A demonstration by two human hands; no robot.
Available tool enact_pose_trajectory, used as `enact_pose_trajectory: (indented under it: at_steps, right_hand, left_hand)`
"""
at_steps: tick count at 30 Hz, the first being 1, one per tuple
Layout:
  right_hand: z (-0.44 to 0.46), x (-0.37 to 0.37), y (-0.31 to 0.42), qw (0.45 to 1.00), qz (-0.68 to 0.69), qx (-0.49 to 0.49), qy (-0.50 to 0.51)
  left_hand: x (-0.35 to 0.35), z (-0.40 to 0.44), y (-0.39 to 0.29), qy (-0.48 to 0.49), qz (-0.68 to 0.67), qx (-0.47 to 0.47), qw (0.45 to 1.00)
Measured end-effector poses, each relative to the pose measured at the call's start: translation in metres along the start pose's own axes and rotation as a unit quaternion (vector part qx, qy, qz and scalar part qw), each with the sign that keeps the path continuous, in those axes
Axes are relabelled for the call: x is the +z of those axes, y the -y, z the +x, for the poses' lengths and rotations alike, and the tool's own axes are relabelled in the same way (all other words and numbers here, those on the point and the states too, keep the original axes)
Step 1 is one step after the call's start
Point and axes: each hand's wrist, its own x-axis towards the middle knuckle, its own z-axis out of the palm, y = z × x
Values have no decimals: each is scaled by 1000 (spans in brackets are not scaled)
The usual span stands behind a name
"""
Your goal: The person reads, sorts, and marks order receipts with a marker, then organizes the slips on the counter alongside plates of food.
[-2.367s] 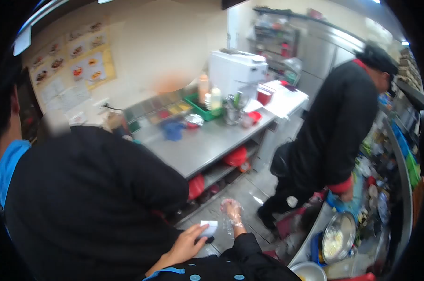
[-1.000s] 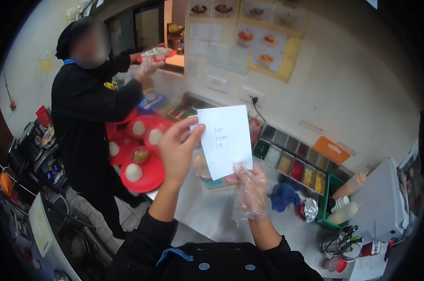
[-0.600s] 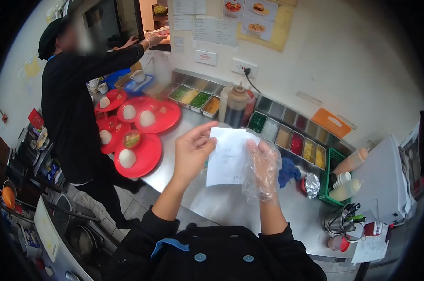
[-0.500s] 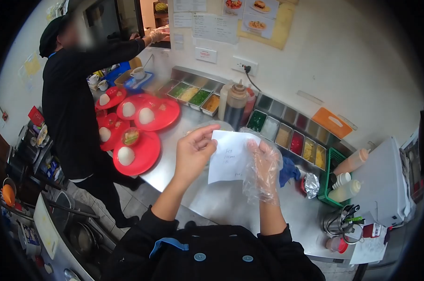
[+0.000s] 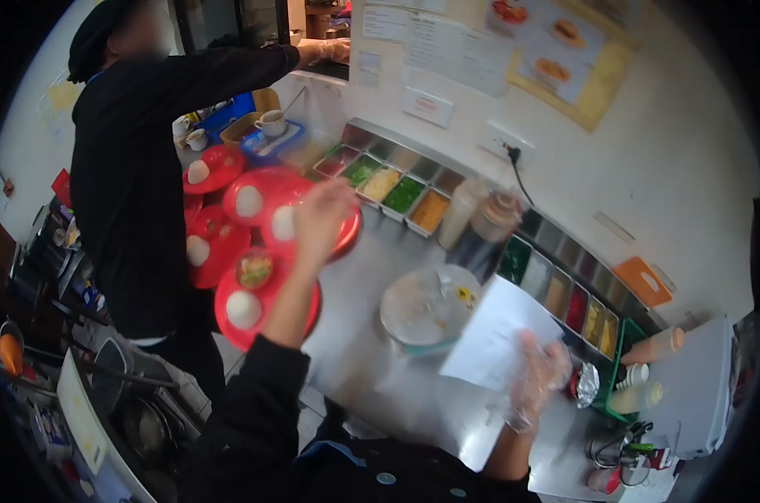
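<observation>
My bare left hand [image 5: 323, 214] is raised in front of the red plates, blurred by motion, with loosely bent fingers and nothing visible in them. In my right hand [image 5: 541, 373], which wears a clear plastic glove, is a white paper slip [image 5: 497, 331], gripped at its lower right edge. Behind the slip's left side, a round clear-topped container [image 5: 422, 306] sits on the steel counter [image 5: 359, 335]. Several red plates [image 5: 303, 323] with white rice mounds [image 5: 243, 309] lie to the left, and one also carries a small bowl of vegetables [image 5: 254, 270].
A co-worker [image 5: 137, 193] in black stands at the left, one arm stretched to the wall opening. Topping trays [image 5: 403, 194] and sauce bottles [image 5: 496, 216] line the wall. At the right are a green basket [image 5: 623, 369], crumpled foil [image 5: 587, 385] and a utensil holder [image 5: 619, 453].
My left hand has let go of the paper slip and moved up and left to the plates. My right hand has carried the slip down and right. The view has shifted left.
</observation>
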Motion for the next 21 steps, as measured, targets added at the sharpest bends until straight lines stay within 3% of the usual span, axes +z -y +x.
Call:
enact_pose_trajectory:
  at_steps: [1, 2, 3, 4, 5, 7, 8, 10, 11, 12, 13, 14, 15, 16, 17, 18, 20, 21]
  right_hand:
    - [-1, 8, -11, 998, 1, 8, -57]
    - [-3, 10, -4, 999, 25, 7, -31]
    - [-5, 16, -1, 996, 60, 57, -40]
    - [-8, 22, -2, 996, 31, 60, -55]
    - [-10, 27, -3, 996, 1, 63, -70]
    - [-13, 39, 7, 996, 24, 67, -57]
    - [-15, 48, 12, 996, 20, 65, -61]
    - [-21, 63, 20, 989, 18, 50, -137]
    - [-25, 58, 11, 989, 15, 50, -139]
    - [-23, 54, 14, 976, -197, -42, -80]
    - [-21, 54, 15, 908, -397, -132, -16]
    - [-26, 62, 13, 988, -95, 56, -108]
    - [-25, 59, 14, 988, -98, 57, -110]
    - [-24, 51, 11, 942, -321, -80, -55]
    - [-24, 47, 10, 828, -520, -211, 5]
    - [-25, 51, 10, 828, -521, -210, 7]
    - [-25, 67, 14, 920, -381, -94, -16]
    - [-22, 79, 22, 920, -381, -93, -16]
  left_hand:
    - [-35, 46, 38, -48, 55, -37, 997]
    - [-62, 86, 71, -90, 138, -20, 986]
    - [-101, 134, 129, -94, 308, 6, 947]
    - [-117, 161, 145, -71, 390, -54, 916]
    - [-128, 186, 169, -70, 386, -51, 918]
    - [-139, 225, 214, 35, 536, -115, 836]
    - [-141, 240, 229, 39, 531, -115, 838]
    - [-133, 258, 246, 79, 610, -112, 780]
    - [-129, 264, 250, 82, 608, -112, 782]
    - [-126, 270, 255, 117, 638, -90, 756]
    - [-125, 274, 258, 150, 666, -67, 728]
    - [-124, 279, 259, 153, 665, -68, 728]
    - [-123, 286, 261, 175, 633, -136, 741]
    - [-123, 290, 261, 188, 616, -171, 746]
    - [-123, 294, 262, 199, 599, -206, 748]
    - [-124, 297, 248, 234, 537, -249, 771]
    - [-126, 300, 243, 241, 453, -295, 806]
    - [-125, 299, 241, 234, 449, -301, 808]
